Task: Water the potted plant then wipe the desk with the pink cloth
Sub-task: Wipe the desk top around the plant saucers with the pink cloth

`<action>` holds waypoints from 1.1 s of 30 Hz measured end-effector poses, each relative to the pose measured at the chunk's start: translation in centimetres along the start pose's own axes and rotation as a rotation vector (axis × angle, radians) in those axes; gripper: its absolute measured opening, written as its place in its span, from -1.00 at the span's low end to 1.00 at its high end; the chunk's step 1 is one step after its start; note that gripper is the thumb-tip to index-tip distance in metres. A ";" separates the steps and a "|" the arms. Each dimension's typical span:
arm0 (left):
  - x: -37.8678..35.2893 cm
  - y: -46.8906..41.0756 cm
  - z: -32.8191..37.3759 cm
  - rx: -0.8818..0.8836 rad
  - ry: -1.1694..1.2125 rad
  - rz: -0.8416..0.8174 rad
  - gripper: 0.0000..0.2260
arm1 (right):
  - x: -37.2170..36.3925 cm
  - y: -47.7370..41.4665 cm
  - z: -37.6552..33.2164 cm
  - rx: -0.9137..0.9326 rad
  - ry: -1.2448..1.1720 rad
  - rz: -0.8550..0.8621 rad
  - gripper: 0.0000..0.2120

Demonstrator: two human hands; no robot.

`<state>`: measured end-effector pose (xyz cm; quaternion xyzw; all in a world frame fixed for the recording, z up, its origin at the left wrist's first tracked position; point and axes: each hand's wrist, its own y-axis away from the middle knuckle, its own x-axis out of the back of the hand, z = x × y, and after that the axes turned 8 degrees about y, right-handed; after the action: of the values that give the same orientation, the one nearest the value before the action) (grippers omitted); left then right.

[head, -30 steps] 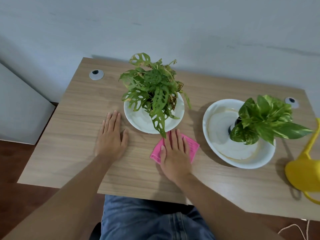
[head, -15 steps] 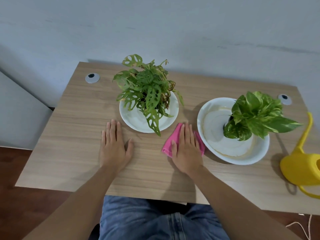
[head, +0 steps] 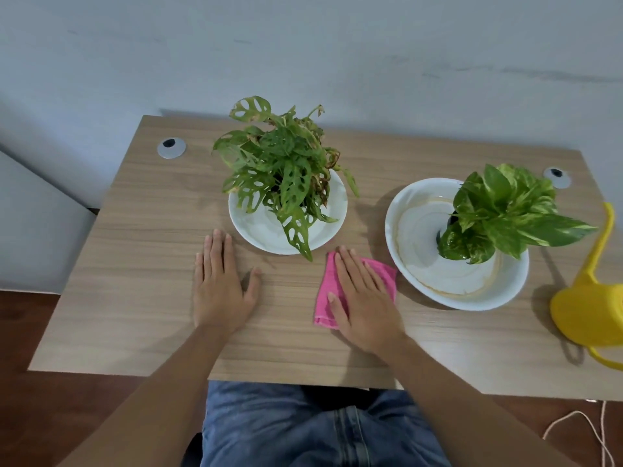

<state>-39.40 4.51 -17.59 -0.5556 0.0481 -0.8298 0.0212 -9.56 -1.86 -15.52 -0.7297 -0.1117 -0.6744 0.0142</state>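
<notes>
Pressing flat, our right hand (head: pixel 362 298) keeps its fingers (head: pixel 350 267) together and extended on the pink cloth (head: pixel 381 271), which lies on the desk (head: pixel 141 251) between the two white dishes. Our left hand (head: pixel 220 288) rests palm-down, fingers together, thumb out. We risk nudging the right dish (head: pixel 505 294), since the cloth's edge is just beside it, or brushing the drooping leaf (head: pixel 298 230) of the holed-leaf plant (head: pixel 279 163). The yellow watering can (head: pixel 593 308) stands well apart.

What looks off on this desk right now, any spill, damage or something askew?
No spill shows on the desk. Two oddities: the holey-leaved plant has browned, curling leaves on its right side, and the larger white dish under the other plant carries yellowish ring stains.
</notes>
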 end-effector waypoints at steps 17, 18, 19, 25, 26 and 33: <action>0.2 -0.1 0.4 0.025 0.003 0.003 -0.32 | -0.9 -4.2 -14.2 -0.345 -0.162 0.058 -0.28; 0.2 -0.1 0.4 0.026 0.004 0.000 -0.32 | -0.9 -4.1 -14.1 -0.337 -0.167 0.057 -0.28; 0.3 -0.1 0.3 0.026 0.009 -0.005 -0.31 | -0.9 -4.0 -13.6 -0.330 -0.166 0.052 -0.27; 0.4 -0.1 0.4 0.042 0.035 -0.004 -0.31 | -0.2 -5.1 -5.2 -0.347 -0.089 0.041 -0.25; 0.4 -0.1 0.5 0.043 0.035 -0.001 -0.31 | 0.0 -5.8 -3.5 -0.329 -0.075 0.035 -0.25; 0.4 0.0 0.3 0.034 0.048 -0.004 -0.31 | 1.1 -9.0 1.8 -0.202 -0.085 0.056 -0.28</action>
<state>-39.28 4.47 -17.15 -0.5354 0.0333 -0.8435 0.0281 -9.40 7.40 -15.79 -0.7583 -0.0231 -0.6499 -0.0453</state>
